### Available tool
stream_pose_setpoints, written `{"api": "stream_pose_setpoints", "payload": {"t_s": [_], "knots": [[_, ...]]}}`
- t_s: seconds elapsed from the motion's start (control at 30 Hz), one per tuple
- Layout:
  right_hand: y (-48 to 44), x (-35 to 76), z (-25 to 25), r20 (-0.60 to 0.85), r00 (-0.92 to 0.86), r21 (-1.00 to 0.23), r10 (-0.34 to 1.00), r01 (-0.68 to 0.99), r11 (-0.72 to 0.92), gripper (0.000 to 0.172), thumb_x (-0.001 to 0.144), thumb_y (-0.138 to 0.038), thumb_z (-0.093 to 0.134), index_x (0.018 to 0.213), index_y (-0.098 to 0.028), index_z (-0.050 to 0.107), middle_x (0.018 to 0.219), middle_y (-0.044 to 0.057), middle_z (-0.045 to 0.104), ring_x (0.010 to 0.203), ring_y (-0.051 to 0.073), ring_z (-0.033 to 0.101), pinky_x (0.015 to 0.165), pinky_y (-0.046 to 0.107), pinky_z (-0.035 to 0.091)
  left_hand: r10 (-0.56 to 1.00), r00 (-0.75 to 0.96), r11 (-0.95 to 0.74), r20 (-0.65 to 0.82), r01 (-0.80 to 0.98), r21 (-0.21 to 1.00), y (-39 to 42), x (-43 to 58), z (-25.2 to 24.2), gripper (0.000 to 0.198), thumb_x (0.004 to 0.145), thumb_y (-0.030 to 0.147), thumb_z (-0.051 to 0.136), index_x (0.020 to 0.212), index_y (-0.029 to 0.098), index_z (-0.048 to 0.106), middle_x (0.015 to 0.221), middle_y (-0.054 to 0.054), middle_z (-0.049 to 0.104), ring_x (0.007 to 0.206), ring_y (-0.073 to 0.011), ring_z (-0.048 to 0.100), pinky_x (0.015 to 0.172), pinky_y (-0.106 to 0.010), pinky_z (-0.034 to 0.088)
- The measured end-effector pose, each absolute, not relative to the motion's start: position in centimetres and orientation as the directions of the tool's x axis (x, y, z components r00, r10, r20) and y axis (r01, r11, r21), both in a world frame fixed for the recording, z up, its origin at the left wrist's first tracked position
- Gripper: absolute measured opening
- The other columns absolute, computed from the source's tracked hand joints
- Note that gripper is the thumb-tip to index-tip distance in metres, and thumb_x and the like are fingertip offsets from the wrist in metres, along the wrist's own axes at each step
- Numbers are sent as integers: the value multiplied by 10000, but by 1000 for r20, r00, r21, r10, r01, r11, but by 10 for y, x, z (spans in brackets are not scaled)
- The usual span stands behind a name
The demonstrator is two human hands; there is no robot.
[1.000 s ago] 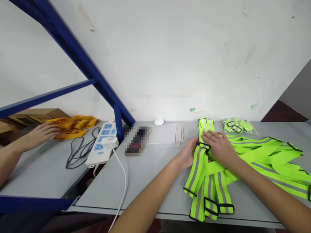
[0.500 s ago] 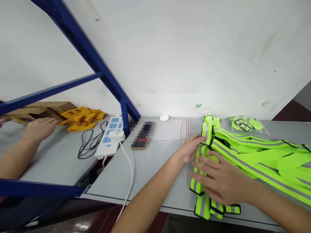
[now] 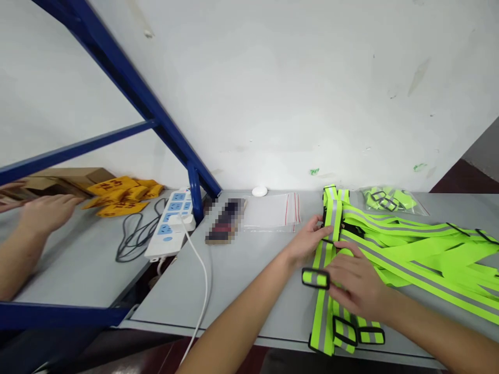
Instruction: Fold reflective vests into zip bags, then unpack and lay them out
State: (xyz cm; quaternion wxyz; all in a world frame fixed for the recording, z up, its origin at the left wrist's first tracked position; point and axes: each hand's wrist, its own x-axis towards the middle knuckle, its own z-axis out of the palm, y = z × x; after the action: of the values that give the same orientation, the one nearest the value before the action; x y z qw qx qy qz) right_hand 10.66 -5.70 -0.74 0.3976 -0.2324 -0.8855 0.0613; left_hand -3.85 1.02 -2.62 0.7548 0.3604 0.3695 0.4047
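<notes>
Fluorescent yellow-green reflective straps [image 3: 413,249] with grey stripes and black buckles lie across the right of the table. My left hand [image 3: 307,240] is closed on the upper part of one reflective strap [image 3: 332,213], at the left end of the bunch. Just below and to the right, my right hand [image 3: 360,283] has its fingers curled around strap webbing; a black buckle [image 3: 315,278] sticks out left of its fingertips. What lies inside the right palm is hidden. More buckled strap ends [image 3: 345,331] hang near the table's front edge.
Flat clear zip bags [image 3: 268,212] lie beside a pixelated object [image 3: 226,221] and a small white case [image 3: 259,191]. Behind the straps is a filled bag [image 3: 393,200]. Left are a power strip [image 3: 171,223], a blue frame [image 3: 156,111], yellow packets [image 3: 120,195] and another person's hand [image 3: 49,215].
My right hand's spread fingers have closed on the strap. A buckle has come up to the left of them, and the strap under my left hand lies straighter.
</notes>
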Motion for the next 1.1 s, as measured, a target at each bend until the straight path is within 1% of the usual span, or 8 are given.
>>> {"api": "stream_pose_setpoints", "payload": {"t_s": [0.07,0.17,0.27,0.37,0.6,0.77,0.9,1.1], "knots": [[-52,111,-2,684,-381,-481,622,406,777,112,867,-153,485,846,-237,555,675,-20,631,620,151,582,884,381,470,854,463,421,-239,-344,839,8,-37,-23,526,658,283,810,1133,197,601,1020,-68,710,859,-206,668,767,-305,495],[-37,122,1,550,-117,-708,827,459,536,103,882,-239,510,790,-237,556,717,6,635,703,184,599,704,318,485,843,483,427,-237,-332,841,6,-36,-19,651,631,248,816,1237,213,582,1044,-74,703,839,-201,661,714,-276,481],[-21,131,-1,357,2,-829,934,461,316,214,893,-344,523,720,-218,533,642,-15,553,599,152,518,544,257,399,829,481,466,-286,-310,829,4,-35,-17,660,670,230,760,1296,245,551,1011,-51,694,751,-153,632,648,-243,455],[-10,136,-6,245,10,-887,969,407,220,295,892,-422,526,684,-215,499,592,-39,479,539,126,432,503,243,343,816,465,505,-342,-290,813,3,-35,-16,657,681,163,660,1317,271,538,964,-18,679,688,-115,581,614,-220,423],[-5,136,-8,212,1,-914,977,355,198,339,889,-451,519,652,-222,440,545,-55,432,507,119,393,480,239,310,821,422,508,-385,-233,829,1,-35,-14,734,613,116,525,1330,271,523,770,24,611,616,-108,477,542,-202,337],[-2,137,-9,271,-42,-837,962,483,257,336,904,-413,483,633,-222,427,523,-52,442,527,129,393,529,251,319,838,467,392,-283,-151,908,0,-36,-11,781,622,98,529,1379,279,463,822,19,609,676,-124,497,575,-212,346],[1,141,-9,282,-101,-785,954,548,290,319,905,-401,482,643,-220,463,517,-52,450,530,131,382,548,258,328,827,470,410,-309,-126,903,0,-39,-7,768,596,85,508,1337,285,507,761,35,587,636,-111,474,546,-201,335],[6,140,-13,289,-119,-785,950,539,306,347,902,-450,495,644,-218,490,495,-60,451,481,120,377,525,266,333,812,507,434,-287,-198,879,-4,-35,-5,501,837,382,594,1311,241,511,1080,-68,660,915,-214,621,685,-275,488]]}}
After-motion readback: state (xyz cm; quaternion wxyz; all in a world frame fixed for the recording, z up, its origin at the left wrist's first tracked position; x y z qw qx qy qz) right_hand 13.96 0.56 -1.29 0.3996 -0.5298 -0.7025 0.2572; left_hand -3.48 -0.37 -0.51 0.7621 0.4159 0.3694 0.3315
